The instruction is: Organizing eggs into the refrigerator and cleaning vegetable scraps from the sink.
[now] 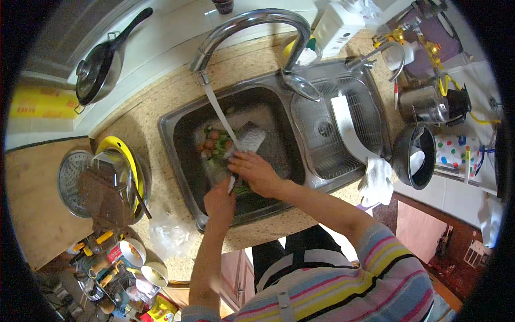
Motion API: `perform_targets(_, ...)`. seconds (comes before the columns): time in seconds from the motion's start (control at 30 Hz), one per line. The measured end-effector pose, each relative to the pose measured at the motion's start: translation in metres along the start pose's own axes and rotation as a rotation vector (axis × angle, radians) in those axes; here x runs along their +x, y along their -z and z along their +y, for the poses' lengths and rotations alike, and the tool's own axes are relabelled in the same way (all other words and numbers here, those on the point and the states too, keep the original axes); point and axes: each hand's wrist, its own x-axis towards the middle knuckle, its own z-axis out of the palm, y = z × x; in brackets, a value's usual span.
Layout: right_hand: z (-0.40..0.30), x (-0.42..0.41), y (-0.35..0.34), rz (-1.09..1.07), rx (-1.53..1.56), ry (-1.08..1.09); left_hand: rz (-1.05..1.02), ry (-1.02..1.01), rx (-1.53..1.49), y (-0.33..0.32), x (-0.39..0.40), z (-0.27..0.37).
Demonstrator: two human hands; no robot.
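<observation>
My left hand (219, 201) grips the dark handle (232, 183) of a utensil over the left sink basin (289, 161). The rest of that utensil is blurred, so its kind is unclear. My right hand (255, 173) lies across it with the fingers together, under running water (220, 112) from the chrome gooseneck faucet (257, 18). Whether those fingers hold anything is hidden. Just beyond them is a silvery-grey textured piece (252, 137) that I cannot identify. Green and orange food scraps (215, 143) lie on the basin floor to its left.
Right of the basin, a white strip (346, 124) crosses the shallow drainer basin (322, 159), near a white cloth (376, 181). A dark pot (414, 157) stands farther right. Stacked at left are a metal colander (72, 181) and a yellow-rimmed vessel (134, 161); below lies a clear plastic bag (171, 235).
</observation>
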Motion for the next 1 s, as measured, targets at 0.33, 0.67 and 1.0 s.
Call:
perform_targets(0.33, 0.028, 0.011, -0.019, -0.008, 0.266, -0.079, -0.079, -0.159, 0.213, 0.002, 0.009, 0.004)
perform_targets(0.67, 0.058, 0.005, -0.028, -0.061, 0.221, -0.344, -0.097, -0.084, 0.31, 0.019, 0.003, 0.011)
perform_targets(1.0, 0.023, -0.013, 0.005, 0.259, 0.679, -0.574, -0.278, 0.706, -1.214, -0.002, -0.01, 0.021)
